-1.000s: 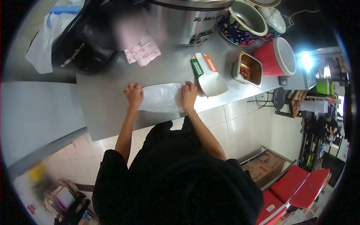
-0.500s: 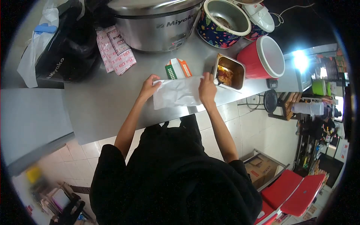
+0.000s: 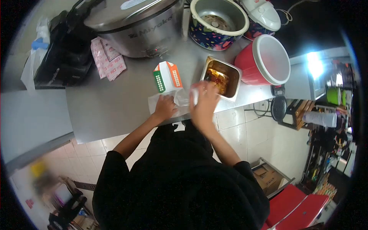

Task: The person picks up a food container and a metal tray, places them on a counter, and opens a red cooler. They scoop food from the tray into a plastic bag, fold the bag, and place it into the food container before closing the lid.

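Observation:
A sheet of white paper (image 3: 153,102) lies at the table's front edge, just below an orange, green and white carton (image 3: 168,76). My left hand (image 3: 165,107) is closed on the paper, its fingers curled. My right hand (image 3: 205,100) is blurred, with fingers apart, over the paper's right end; a white patch shows beside its fingers. Right behind it stands a steel pan (image 3: 233,86) with reddish-brown, oily food (image 3: 217,78) inside. The right hand's fingers partly cover the pan's near left side.
A big Miyako cooker (image 3: 143,32) stands at the back, with pink-printed packets (image 3: 107,59) beside it. A floral pot (image 3: 218,25) and a red tub (image 3: 249,63) stand at the back right. Black appliances (image 3: 61,57) are at the left. The steel table (image 3: 103,111) ends before my body.
Both hands came closer together and the stretched paper is now lowered and crumpled. My right hand has opened. The view has shifted, so the carton and pan appear further left.

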Action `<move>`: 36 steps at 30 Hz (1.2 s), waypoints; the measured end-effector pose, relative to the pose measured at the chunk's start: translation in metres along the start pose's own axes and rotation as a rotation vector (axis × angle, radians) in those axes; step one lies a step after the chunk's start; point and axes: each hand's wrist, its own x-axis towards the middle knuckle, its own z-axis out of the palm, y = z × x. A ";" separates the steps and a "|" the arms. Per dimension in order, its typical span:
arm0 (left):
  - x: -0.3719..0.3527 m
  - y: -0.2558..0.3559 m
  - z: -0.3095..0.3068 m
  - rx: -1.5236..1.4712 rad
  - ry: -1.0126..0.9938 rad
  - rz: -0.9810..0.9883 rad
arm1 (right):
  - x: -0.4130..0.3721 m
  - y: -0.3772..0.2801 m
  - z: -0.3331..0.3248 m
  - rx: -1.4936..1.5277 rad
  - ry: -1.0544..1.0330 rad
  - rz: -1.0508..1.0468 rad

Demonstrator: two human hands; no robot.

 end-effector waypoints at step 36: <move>0.101 0.053 0.039 -1.308 0.227 -0.346 | 0.012 0.147 0.027 -0.361 -0.699 0.181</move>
